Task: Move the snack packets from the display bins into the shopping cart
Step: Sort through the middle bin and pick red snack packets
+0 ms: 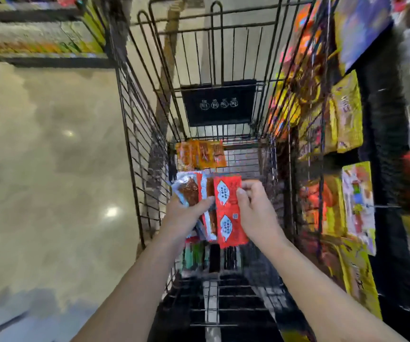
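Note:
Both my hands are over the black wire shopping cart (135, 134). My left hand (184, 213) grips a snack packet with a clear window and red trim (189, 188), with more packets fanned under it. A red snack packet strip with white labels (227, 208) hangs pinched at its top edge in my right hand (255, 211). Orange snack packets (201, 154) lie on the cart floor at the far end. The display bins with yellow and orange packets (344, 114) stand to the right of the cart.
A black sign plate (220, 104) hangs on the cart's far wall. A shelf of goods (41, 40) stands at the upper left. Shiny beige floor (46, 169) stretches to the left of the cart. The picture is smeared at the edges.

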### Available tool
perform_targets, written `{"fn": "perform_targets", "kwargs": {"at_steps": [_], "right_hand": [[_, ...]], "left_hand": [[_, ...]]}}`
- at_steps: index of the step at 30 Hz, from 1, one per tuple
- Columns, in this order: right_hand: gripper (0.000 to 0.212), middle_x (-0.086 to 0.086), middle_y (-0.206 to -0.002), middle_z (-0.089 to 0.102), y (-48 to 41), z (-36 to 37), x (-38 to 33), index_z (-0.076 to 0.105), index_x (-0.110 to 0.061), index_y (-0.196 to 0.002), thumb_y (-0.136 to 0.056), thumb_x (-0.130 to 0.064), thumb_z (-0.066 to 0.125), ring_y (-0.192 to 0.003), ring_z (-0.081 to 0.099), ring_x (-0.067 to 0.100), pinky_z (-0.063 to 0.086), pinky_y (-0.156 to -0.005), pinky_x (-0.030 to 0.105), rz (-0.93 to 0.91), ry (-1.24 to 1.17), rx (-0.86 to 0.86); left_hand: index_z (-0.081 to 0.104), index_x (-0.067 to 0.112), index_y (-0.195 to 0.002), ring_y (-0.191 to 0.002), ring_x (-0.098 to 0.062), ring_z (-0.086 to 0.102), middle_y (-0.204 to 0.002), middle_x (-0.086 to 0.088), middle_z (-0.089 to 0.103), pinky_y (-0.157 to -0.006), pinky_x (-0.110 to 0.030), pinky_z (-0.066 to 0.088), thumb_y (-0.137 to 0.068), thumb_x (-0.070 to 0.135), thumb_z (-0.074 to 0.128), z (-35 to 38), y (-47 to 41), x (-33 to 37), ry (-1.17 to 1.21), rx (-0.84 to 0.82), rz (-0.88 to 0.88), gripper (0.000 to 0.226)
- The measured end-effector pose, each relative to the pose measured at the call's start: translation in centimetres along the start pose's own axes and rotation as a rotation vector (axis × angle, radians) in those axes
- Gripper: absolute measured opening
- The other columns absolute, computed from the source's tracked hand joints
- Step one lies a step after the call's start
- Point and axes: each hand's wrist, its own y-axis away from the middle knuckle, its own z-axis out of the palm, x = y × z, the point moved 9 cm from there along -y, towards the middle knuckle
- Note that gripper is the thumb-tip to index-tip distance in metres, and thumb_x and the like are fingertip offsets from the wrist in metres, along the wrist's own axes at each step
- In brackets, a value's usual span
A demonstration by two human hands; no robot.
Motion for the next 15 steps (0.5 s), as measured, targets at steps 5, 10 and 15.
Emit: {"fn": "perform_targets", "kwargs": {"at_steps": [5,10,15], "right_hand": [[0.007,-0.007,-0.087,0.064,-5.4,2.7,7.8,0.049,-0.022,-0.108,-0.110,-0.019,0.044,-0.068,0.058,0.007,0.045,-0.064,0.022,0.056,0.007,0.080],[0.015,-0.008,-0.091,0.063,-8.5,5.7,14.7,0.047,-0.036,-0.099,-0.112,-0.031,0.040,-0.073,0.061,0.002,0.049,-0.065,0.032,0.181,0.012,0.069],[0.007,-0.021,-0.091,0.054,-9.4,8.0,19.0,0.048,-0.029,-0.115,-0.111,-0.031,0.043,-0.074,0.056,-0.013,0.039,-0.061,0.015,0.204,0.093,0.087]], "left_hand": [[0.072,0.034,-0.102,-0.069,-0.030,0.075,-0.093,-0.002,0.082,-0.065,-0.046,0.061,-0.073,0.043,0.095,1.7,-8.1,-5.4,-0.048,0.001,-0.092,0.038],[0.062,0.029,-0.132,-0.102,-0.009,0.070,-0.116,0.013,0.075,-0.100,-0.036,0.054,-0.070,0.048,0.097,1.3,-13.6,-9.5,-0.254,0.091,-0.068,0.074],[0.053,0.022,-0.144,-0.115,-0.018,0.070,-0.126,0.006,0.073,-0.101,-0.031,0.051,-0.069,0.045,0.097,0.9,-15.3,-12.3,-0.367,0.140,-0.042,0.090]]}}
